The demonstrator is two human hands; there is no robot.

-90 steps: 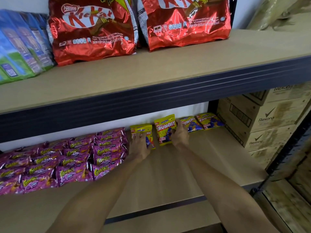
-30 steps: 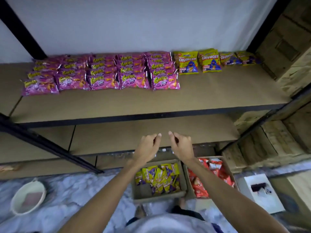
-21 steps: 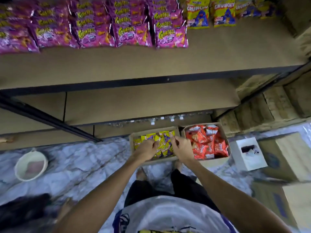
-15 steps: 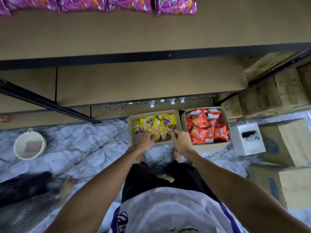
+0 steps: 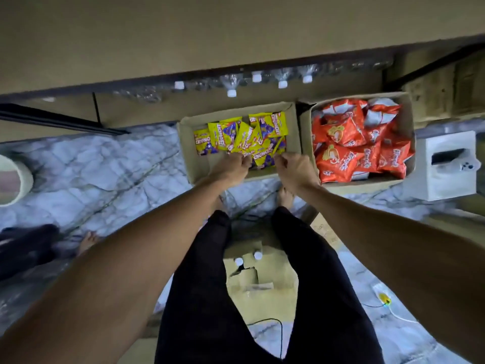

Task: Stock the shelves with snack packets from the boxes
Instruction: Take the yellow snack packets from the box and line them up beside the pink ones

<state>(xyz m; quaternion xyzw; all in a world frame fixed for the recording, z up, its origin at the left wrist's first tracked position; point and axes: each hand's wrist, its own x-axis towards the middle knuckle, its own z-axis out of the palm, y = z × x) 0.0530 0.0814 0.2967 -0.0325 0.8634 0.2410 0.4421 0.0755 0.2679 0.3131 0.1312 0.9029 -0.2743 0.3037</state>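
A person bends over two open brown cardboard boxes standing side by side, walls touching, on a white marbled floor (image 5: 105, 166). The left-hand cardboard box (image 5: 195, 166) holds a loose heap of glossy yellow snack packets (image 5: 246, 137) with purple print, piled toward its far wall and leaving a bare strip of cardboard along its left and near sides. The right-hand cardboard box (image 5: 367, 183) is filled almost wall to wall with orange-red snack bags (image 5: 354, 143).

Both hands reach into the left-hand box at the near edge of the heap. The left hand (image 5: 233, 166) and the right hand (image 5: 295, 172) each have their fingers curled down, pinching yellow packets, a small gap between the two hands.

Just behind the boxes runs the dark front edge of a brown shelf board (image 5: 236, 35), with clear white-capped bottles (image 5: 256, 77) lying beneath it. A white carton (image 5: 443, 166) sits just right of the orange-filled box. Open floor stretches left to a white bucket (image 5: 13, 179) at the frame's edge. The person's bare feet stand just beside the box's near wall.
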